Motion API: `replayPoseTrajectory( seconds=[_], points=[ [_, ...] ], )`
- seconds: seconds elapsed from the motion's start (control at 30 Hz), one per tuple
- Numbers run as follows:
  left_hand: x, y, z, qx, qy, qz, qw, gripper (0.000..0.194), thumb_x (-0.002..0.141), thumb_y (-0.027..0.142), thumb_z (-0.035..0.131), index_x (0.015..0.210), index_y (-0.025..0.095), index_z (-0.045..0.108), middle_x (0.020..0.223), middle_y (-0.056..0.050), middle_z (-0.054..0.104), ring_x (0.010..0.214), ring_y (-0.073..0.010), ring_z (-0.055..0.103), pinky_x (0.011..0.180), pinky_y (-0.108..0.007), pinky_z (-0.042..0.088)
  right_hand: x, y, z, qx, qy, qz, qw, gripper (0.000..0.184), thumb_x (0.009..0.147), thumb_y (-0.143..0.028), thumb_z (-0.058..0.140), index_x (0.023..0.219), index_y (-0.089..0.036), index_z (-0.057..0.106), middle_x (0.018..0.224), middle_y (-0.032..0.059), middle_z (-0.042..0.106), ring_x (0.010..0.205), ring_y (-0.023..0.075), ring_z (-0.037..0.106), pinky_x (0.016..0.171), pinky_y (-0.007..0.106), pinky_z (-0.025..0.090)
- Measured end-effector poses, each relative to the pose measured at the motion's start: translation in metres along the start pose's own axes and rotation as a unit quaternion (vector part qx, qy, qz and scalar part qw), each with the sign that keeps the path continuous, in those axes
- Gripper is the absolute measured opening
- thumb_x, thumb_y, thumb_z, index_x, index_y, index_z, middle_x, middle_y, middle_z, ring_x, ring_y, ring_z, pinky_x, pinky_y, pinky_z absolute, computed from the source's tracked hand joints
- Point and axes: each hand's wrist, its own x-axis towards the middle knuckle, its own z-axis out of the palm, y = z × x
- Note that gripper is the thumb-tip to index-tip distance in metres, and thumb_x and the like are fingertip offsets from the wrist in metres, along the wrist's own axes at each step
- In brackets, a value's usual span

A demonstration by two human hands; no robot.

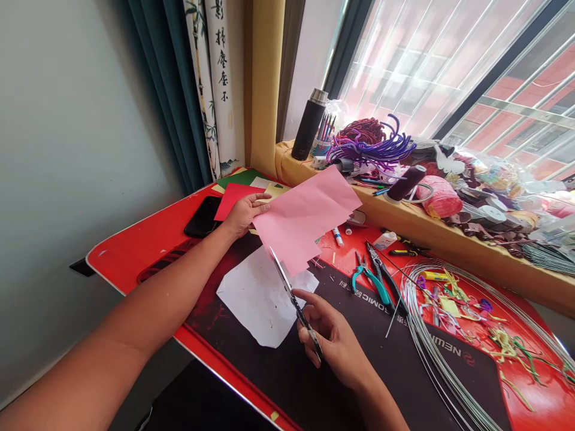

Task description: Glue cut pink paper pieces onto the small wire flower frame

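Observation:
A sheet of pink paper [305, 212] with a stepped, cut lower edge is pinched at its left corner by my left hand [246, 212]. My right hand [330, 335] grips a pair of scissors [294, 302], whose blades point up at the paper's lower left edge. Whether the blades are closed on the paper I cannot make out. Below the pink sheet, a white piece of paper [256, 299] with trimmed corners lies on the dark mat [359, 359]. Red paper [231, 200] and a black phone [203, 216] lie beside my left hand.
Teal-handled pliers [371, 278] and black-handled pliers [386, 275] lie right of the paper, near a large wire coil [422, 323] and coloured scraps [503, 338]. A black flask [309, 124], purple pipe cleaners [372, 146] and thread spools crowd the window ledge [449, 239].

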Motion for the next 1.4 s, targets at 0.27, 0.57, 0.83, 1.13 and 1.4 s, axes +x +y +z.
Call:
replayPoseTrajectory(
  seconds=[0.27, 0.57, 0.83, 1.13, 1.4],
  points=[
    [0.0012, -0.0018, -0.0009, -0.001, -0.001, 0.003, 1.000, 0.075, 0.064, 0.044, 0.102, 0.127, 0.017, 0.073, 0.099, -0.010, 0.083, 0.058, -0.0162, 0.068, 0.045, -0.023, 0.043, -0.0008, 0.0012, -0.0010, 0.000, -0.002, -0.007, 1.000, 0.070, 0.091, -0.054, 0.084, 0.149, -0.023, 0.061, 0.083, -0.0051, 0.056, 0.045, 0.0053, 0.047, 0.046, 0.023, 0.032],
    [0.0008, -0.0023, -0.0006, -0.013, 0.002, 0.007, 1.000, 0.077, 0.060, 0.044, 0.105, 0.125, 0.017, 0.074, 0.084, -0.004, 0.079, 0.053, -0.0137, 0.064, 0.042, -0.021, 0.041, 0.0004, 0.0020, -0.0023, -0.005, -0.001, -0.009, 1.000, 0.069, 0.092, -0.055, 0.084, 0.149, -0.023, 0.060, 0.083, -0.0053, 0.056, 0.046, 0.0049, 0.047, 0.046, 0.023, 0.033],
    [0.0019, -0.0034, -0.0015, -0.021, 0.001, 0.013, 1.000, 0.074, 0.061, 0.042, 0.105, 0.124, 0.017, 0.075, 0.087, -0.006, 0.081, 0.055, -0.0146, 0.066, 0.046, -0.023, 0.047, 0.0002, 0.0030, -0.0033, 0.000, -0.004, -0.013, 1.000, 0.069, 0.092, -0.053, 0.085, 0.149, -0.024, 0.060, 0.084, -0.0050, 0.057, 0.046, 0.0045, 0.047, 0.046, 0.023, 0.033],
    [0.0014, -0.0028, -0.0006, -0.019, 0.003, 0.012, 1.000, 0.075, 0.061, 0.042, 0.104, 0.125, 0.016, 0.075, 0.089, -0.007, 0.081, 0.057, -0.0156, 0.067, 0.046, -0.023, 0.047, 0.0010, 0.0019, -0.0019, 0.000, 0.002, -0.008, 1.000, 0.067, 0.093, -0.051, 0.084, 0.149, -0.024, 0.060, 0.083, -0.0058, 0.056, 0.046, 0.0042, 0.047, 0.046, 0.022, 0.034],
    [-0.0002, -0.0010, 0.0017, -0.018, 0.007, 0.011, 1.000, 0.076, 0.060, 0.042, 0.104, 0.125, 0.016, 0.074, 0.091, -0.007, 0.081, 0.056, -0.0148, 0.066, 0.042, -0.021, 0.044, 0.0002, -0.0001, -0.0004, -0.008, 0.011, -0.004, 1.000, 0.063, 0.092, -0.046, 0.084, 0.147, -0.024, 0.063, 0.081, -0.0067, 0.054, 0.045, 0.0042, 0.046, 0.045, 0.023, 0.032]
  ],
)
